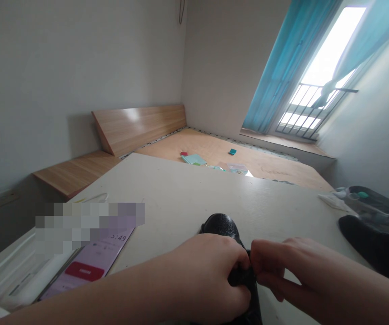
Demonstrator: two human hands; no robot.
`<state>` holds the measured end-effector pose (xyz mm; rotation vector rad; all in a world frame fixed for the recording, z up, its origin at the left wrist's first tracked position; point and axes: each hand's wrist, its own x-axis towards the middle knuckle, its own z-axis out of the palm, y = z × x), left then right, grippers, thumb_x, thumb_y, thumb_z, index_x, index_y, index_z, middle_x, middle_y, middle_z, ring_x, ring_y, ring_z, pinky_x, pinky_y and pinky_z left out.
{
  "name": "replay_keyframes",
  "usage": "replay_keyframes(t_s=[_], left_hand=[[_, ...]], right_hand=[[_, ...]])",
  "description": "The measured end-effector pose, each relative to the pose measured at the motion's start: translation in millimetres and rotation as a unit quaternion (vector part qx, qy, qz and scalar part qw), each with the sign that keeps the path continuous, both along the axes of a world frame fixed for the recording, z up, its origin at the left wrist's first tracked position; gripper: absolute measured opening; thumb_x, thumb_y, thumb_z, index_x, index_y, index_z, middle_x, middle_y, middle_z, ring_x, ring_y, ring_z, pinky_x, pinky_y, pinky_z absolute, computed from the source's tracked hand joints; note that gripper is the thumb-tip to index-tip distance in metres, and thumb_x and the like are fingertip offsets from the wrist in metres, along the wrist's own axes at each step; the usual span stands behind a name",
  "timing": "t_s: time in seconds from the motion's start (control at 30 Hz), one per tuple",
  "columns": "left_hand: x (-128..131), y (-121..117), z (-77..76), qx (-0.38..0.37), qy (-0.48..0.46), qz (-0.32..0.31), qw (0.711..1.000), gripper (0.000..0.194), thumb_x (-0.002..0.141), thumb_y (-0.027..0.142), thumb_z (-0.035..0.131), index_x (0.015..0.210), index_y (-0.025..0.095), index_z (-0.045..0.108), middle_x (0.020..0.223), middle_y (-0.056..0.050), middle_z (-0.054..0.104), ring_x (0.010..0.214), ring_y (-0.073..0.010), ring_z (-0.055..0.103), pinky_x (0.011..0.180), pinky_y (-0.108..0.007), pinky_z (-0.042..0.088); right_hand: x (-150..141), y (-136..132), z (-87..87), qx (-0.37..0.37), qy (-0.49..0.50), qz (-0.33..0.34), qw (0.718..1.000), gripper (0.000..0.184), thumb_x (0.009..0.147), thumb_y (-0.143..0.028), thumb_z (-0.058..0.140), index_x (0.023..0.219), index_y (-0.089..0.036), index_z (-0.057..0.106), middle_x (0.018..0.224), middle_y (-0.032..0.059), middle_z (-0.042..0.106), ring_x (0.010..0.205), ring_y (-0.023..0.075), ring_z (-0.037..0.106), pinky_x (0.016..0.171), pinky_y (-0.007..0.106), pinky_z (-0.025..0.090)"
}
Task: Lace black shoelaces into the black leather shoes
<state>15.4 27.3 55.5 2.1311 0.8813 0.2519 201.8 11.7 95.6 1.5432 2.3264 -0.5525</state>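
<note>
A black leather shoe [219, 224] lies on the white table [167, 194] in front of me, its rounded, shiny toe pointing away. My left hand [215, 275] is closed over its middle, thumb and curled fingers gripping the upper. From the right, my right hand [275, 266] pinches at the shoe's side edge, close to my left fingertips. The exact bit between its fingers is hidden. Both hands cover much of the shoe, and its near end runs out of the bottom of the view.
At left lie a phone [89, 266] with a lit screen and a clear plastic tray [1, 271]. A black object [373, 248] and a clear plastic bag [380, 210] are at right. Behind the table, a bed [275, 167] holds small packets; a blue curtain [275, 76] hangs by the window.
</note>
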Motion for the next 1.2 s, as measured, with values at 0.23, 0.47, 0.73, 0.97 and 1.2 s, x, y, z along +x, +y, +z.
replay_keyframes(t_s=[0.23,0.47,0.73,0.97,1.2], left_hand=[[1,2,0.8,-0.004,0.011,0.002,1.0,0.008,0.072,0.032,0.053,0.074,0.025,0.056,0.072,0.003,0.063,0.065,-0.0143,0.055,0.053,-0.024,0.035],[1,3,1.6,-0.009,0.014,0.002,1.0,0.008,0.071,0.031,0.053,0.074,0.025,0.055,0.073,0.004,0.064,0.065,-0.0137,0.056,0.054,-0.024,0.036],[-1,2,3.3,-0.009,0.013,-0.007,1.0,0.012,0.072,0.03,0.053,0.08,0.024,0.06,0.075,0.003,0.064,0.066,-0.0139,0.056,0.053,-0.023,0.036],[0,2,5.4,-0.021,0.006,-0.006,1.0,0.016,0.073,0.032,0.055,0.082,0.023,0.065,0.077,0.001,0.068,0.068,-0.016,0.059,0.055,-0.024,0.039],[1,3,8.3,-0.067,-0.01,-0.005,0.998,0.025,0.073,0.029,0.052,0.087,0.024,0.072,0.074,0.001,0.068,0.065,-0.0166,0.058,0.054,-0.024,0.039]], right_hand=[[3,-1,-0.5,0.001,0.018,0.003,1.0,0.019,0.091,-0.018,0.049,0.088,-0.024,0.066,0.079,0.0024,0.07,0.074,0.0214,0.066,0.064,0.031,0.047],[4,-1,-2.8,0.019,0.021,0.011,1.0,0.018,0.091,-0.017,0.05,0.088,-0.024,0.066,0.078,0.0021,0.07,0.073,0.0211,0.066,0.063,0.03,0.047],[4,-3,-5.0,0.034,0.033,0.028,0.998,0.018,0.085,-0.012,0.051,0.082,-0.023,0.065,0.074,0.0018,0.07,0.068,0.0203,0.067,0.059,0.028,0.045],[7,-3,-10.6,0.041,0.068,0.02,0.997,0.014,0.083,-0.013,0.055,0.086,-0.022,0.064,0.077,0.0029,0.071,0.069,0.019,0.066,0.06,0.027,0.046],[16,0,-12.3,0.001,0.1,0.005,0.995,0.02,0.083,-0.011,0.053,0.097,-0.024,0.058,0.081,-0.0001,0.07,0.072,0.0171,0.063,0.064,0.027,0.045]])
